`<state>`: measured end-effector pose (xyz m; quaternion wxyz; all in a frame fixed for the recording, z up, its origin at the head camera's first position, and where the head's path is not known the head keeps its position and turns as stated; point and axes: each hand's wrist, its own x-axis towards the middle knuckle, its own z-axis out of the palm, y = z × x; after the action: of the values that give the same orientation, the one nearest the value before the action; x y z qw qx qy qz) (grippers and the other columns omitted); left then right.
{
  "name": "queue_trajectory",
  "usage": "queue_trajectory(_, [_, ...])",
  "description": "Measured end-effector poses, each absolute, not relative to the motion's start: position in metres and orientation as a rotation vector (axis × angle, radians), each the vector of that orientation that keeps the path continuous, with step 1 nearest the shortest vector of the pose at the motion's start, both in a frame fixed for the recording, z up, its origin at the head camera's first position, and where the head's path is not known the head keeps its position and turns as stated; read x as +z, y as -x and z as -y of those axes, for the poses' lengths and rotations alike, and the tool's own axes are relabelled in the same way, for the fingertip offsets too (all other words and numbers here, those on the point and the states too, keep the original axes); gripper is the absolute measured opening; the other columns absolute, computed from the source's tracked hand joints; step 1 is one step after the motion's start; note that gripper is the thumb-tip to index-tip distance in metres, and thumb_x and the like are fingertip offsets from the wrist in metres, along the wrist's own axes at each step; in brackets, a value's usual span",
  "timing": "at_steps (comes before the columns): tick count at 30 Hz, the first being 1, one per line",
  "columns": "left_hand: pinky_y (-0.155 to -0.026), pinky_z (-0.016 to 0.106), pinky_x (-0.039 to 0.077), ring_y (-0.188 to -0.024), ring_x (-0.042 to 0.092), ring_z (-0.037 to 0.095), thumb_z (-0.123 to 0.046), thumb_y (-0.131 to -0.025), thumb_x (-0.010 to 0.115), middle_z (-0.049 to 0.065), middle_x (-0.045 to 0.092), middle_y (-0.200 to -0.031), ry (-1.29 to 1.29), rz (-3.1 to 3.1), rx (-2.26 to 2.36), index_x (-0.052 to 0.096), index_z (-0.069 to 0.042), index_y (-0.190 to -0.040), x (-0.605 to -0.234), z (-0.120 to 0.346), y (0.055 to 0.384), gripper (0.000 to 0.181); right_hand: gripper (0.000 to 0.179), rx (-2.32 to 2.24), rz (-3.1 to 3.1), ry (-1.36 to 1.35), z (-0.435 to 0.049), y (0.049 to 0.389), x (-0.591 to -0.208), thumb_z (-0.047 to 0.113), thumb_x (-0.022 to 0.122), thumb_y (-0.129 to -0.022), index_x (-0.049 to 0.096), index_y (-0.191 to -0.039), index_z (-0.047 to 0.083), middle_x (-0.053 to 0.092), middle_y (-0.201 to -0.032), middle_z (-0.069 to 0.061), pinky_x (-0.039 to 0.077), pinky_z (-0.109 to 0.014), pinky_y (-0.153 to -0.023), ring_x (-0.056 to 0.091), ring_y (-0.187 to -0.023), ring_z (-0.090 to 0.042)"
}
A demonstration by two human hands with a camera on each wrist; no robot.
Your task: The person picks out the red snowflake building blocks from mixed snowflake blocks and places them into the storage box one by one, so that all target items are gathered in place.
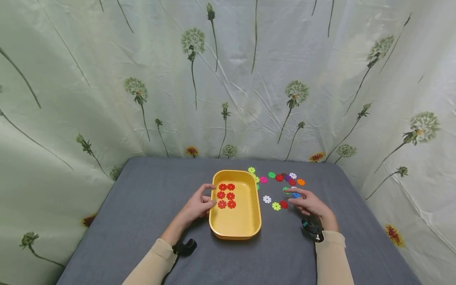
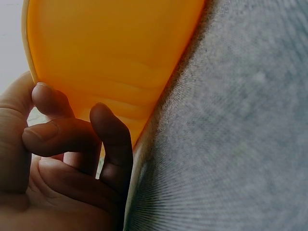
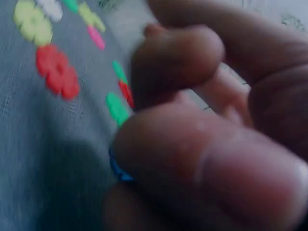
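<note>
My left hand (image 1: 195, 206) holds the left wall of a yellow tray (image 1: 236, 227), thumb and index finger at its rim. In the left wrist view, curled fingers (image 2: 113, 139) lie against the outside of the tray (image 2: 115, 53). Several red snowflake-shaped plastic discs (image 1: 221, 195) lie inside it, in two columns on the left. On the right, my right hand (image 1: 311, 204) hovers over loose discs with its fingers loosely bent and no disc visible between them. Nearest to it are a red disc (image 1: 284, 204), a blue disc (image 1: 296, 195) and a green disc (image 1: 286, 190).
More discs are scattered right of the tray, among them a white disc (image 1: 267, 199), a yellow disc (image 1: 276, 206), a pink disc (image 1: 263, 179) and an orange disc (image 1: 301, 182). A grey cloth (image 1: 142, 221) covers the table. Behind it hangs a dandelion-print curtain (image 1: 242, 99).
</note>
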<state>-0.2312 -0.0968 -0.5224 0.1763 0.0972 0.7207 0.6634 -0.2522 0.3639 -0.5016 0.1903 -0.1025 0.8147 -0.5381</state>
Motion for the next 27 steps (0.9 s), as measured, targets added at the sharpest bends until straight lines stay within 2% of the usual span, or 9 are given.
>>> queue_trajectory(9, [-0.048, 0.025, 0.037, -0.049, 0.044, 0.011, -0.012, -0.101, 0.067, -0.005, 0.057, -0.066, -0.266, -2.040, 1.874, 0.039, -0.012, -0.147, -0.524, 0.097, 0.231, 0.053, 0.056, -1.299, -2.315, 0.280, -0.362, 0.250, -0.509, 0.023, 0.074, -0.099, 0.058, -0.147, -0.001, 0.048, -0.057, 0.009, 0.038, -0.021, -0.045, 0.038, -0.042, -0.004])
queue_trajectory(20, [-0.048, 0.025, 0.038, -0.049, 0.045, 0.012, -0.013, -0.101, 0.067, -0.004, 0.058, -0.067, -0.277, -2.052, 1.869, 0.039, -0.012, -0.147, -0.522, 0.097, 0.231, 0.054, 0.043, -1.224, -2.423, 0.187, -0.352, 0.250, -0.509, 0.023, 0.076, -0.097, 0.067, -0.133, 0.001, 0.050, -0.055, 0.007, 0.038, -0.022, -0.045, 0.041, -0.042, -0.006])
queue_trajectory(27, [-0.048, 0.025, 0.037, -0.049, 0.044, 0.011, -0.011, -0.101, 0.066, -0.004, 0.057, -0.067, -0.292, -2.029, 1.885, 0.038, -0.011, -0.147, -0.522, 0.097, 0.231, 0.054, 0.028, -1.262, -2.421, 0.152, -0.353, 0.252, -0.511, 0.022, 0.078, -0.095, 0.063, -0.109, 0.001, 0.052, -0.056, 0.008, 0.037, -0.021, -0.045, 0.041, -0.044, -0.005])
